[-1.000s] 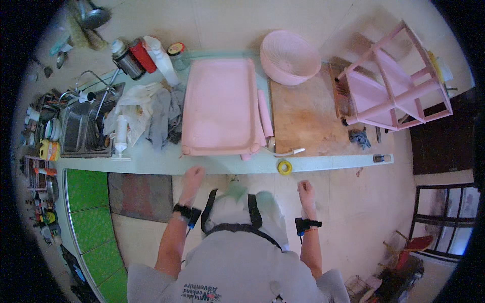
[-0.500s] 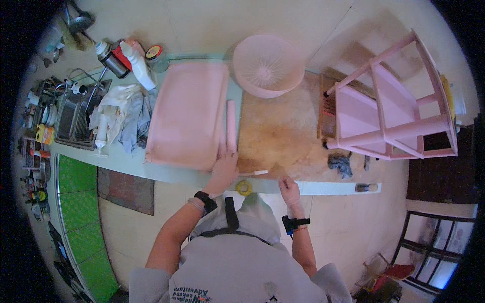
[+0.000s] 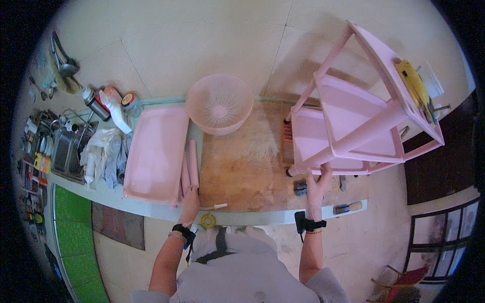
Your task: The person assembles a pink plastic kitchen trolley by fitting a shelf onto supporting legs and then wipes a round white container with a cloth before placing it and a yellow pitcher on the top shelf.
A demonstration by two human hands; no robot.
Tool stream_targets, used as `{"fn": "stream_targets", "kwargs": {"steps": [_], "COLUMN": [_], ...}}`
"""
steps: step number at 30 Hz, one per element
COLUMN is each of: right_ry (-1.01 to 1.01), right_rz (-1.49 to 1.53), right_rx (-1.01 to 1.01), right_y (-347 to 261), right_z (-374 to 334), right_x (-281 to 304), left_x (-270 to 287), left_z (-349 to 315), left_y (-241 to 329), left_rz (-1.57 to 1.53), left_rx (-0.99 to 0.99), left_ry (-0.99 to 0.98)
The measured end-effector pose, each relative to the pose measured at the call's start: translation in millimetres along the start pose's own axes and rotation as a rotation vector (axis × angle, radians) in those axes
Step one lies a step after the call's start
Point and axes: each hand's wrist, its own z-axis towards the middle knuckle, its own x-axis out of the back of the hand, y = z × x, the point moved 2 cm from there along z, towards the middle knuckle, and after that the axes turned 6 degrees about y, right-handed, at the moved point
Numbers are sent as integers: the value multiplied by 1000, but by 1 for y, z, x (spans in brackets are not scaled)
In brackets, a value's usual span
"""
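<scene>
My left hand (image 3: pixel 189 203) is closed around the near end of pink tubes (image 3: pixel 193 164) lying beside a pink rectangular tray (image 3: pixel 154 156). How many tubes it grips cannot be made out. My right hand (image 3: pixel 317 194) is at the near lower edge of a pink tiered shelf rack (image 3: pixel 356 136), thumb and fingers spread, the fingertips at the rack's edge and thick corner post. A dark crumpled cloth (image 3: pixel 300 188) lies just left of that hand. A short white stick-like piece (image 3: pixel 220 206) rests near the counter's front edge, between my hands.
A pink round basket (image 3: pixel 220 112) stands behind the brown board (image 3: pixel 237 177). Cloths (image 3: pixel 103 151), bottles and a sink (image 3: pixel 75 149) are on the left. Yellow tape (image 3: pixel 207 220) is by the front edge; a wooden-handled brush (image 3: pixel 347 207) lies at right. A yellow object (image 3: pixel 417 86) sits on the rack.
My right hand has moved right and forward from the counter's front edge to the rack. My left hand stays at the tubes. The whole view has shifted; rack and tray look unmoved.
</scene>
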Motion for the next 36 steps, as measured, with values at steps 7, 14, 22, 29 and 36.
{"fn": "stream_targets", "kwargs": {"steps": [7, 14, 22, 29, 36], "right_ry": [-147, 4, 48, 17, -22], "right_rz": [454, 372, 375, 324, 341], "right_rx": [-372, -475, -452, -452, -390], "right_y": [-32, -34, -12, -22, -21], "right_z": [50, 60, 61, 58, 51], "right_x": [-20, -34, -40, -37, -36], "left_x": [6, 36, 34, 46, 37], "left_z": [4, -10, -23, -22, -28], "left_y": [-11, 0, -17, 10, -3], "left_rz": [-40, -277, -331, -264, -309], "left_rx": [46, 209, 172, 133, 351], "left_ry": [-14, 93, 172, 170, 135]}}
